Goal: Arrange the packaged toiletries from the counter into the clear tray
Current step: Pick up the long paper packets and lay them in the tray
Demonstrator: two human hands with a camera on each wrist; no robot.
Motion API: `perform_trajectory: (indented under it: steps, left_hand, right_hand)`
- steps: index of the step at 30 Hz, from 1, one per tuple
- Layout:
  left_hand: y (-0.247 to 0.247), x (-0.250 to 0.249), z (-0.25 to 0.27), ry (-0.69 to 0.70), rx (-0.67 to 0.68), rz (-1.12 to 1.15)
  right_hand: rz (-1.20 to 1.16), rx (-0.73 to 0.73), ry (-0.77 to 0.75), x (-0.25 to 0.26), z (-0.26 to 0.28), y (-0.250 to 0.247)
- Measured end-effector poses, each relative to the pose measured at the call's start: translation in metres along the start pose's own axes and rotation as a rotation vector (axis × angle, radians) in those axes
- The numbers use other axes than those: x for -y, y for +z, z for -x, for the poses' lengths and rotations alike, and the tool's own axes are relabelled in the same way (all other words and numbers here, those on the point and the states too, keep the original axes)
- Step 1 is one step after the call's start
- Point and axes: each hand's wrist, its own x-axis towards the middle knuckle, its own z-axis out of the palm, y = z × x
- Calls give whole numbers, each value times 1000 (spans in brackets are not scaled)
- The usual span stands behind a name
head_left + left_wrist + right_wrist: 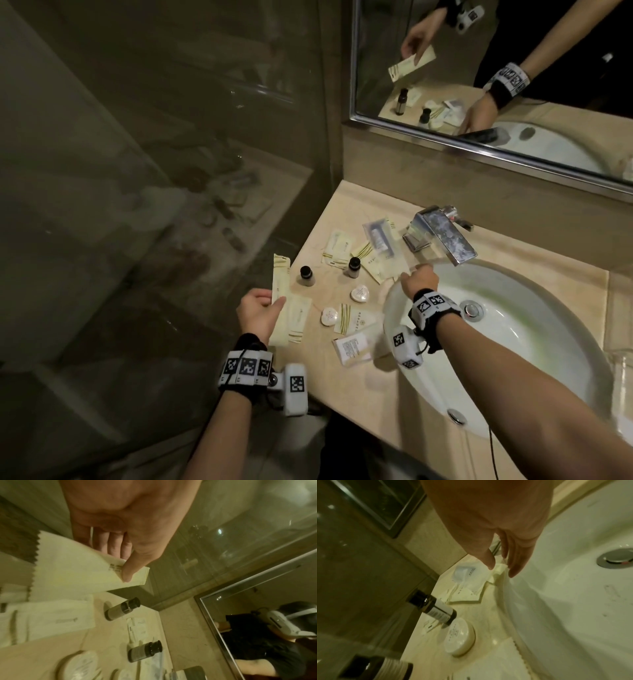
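My left hand (274, 299) pinches a long cream packet (279, 277) at the counter's left edge, lifted off the surface; in the left wrist view the thumb (127, 573) presses the packet (77, 573) against the fingers. My right hand (406, 275) reaches down by the sink rim, and its straight fingertips (511, 573) stand at a small cream packet (496, 574). I cannot tell whether they touch it. Several more packets (356, 318), two dark-capped bottles (306, 275) and two round soaps (359, 294) lie on the counter. A clear container (624, 383) shows at the far right edge.
The white sink basin (513, 359) fills the right of the beige counter (342, 383). A chrome faucet (442, 236) stands behind my right hand. A mirror (496, 68) hangs above. A glass wall (154, 171) borders the counter's left side.
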Motion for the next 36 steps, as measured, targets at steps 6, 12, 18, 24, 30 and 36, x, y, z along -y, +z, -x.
perform_trajectory:
  steps: [6, 12, 18, 24, 30, 36]
  left_hand:
    - [9, -17, -3, 49, 22, 53]
    - [28, -40, 3, 87, 108, 111]
    - [53, -77, 14, 131, 253, 181]
    - [80, -108, 32, 155, 447, 266]
    - [118, -139, 63, 375, 548, 283]
    - [179, -151, 121, 458, 726, 209]
  right_hand:
    - [-120, 31, 61, -4, -14, -4]
    - [-371, 44, -51, 12, 0, -15]
    - [-524, 20, -216, 40, 27, -55]
    - [-691, 38, -286, 47, 57, -95]
    - [-784, 37, -363, 19, 85, -150]
    - [-801, -10, -449, -42, 112, -203]
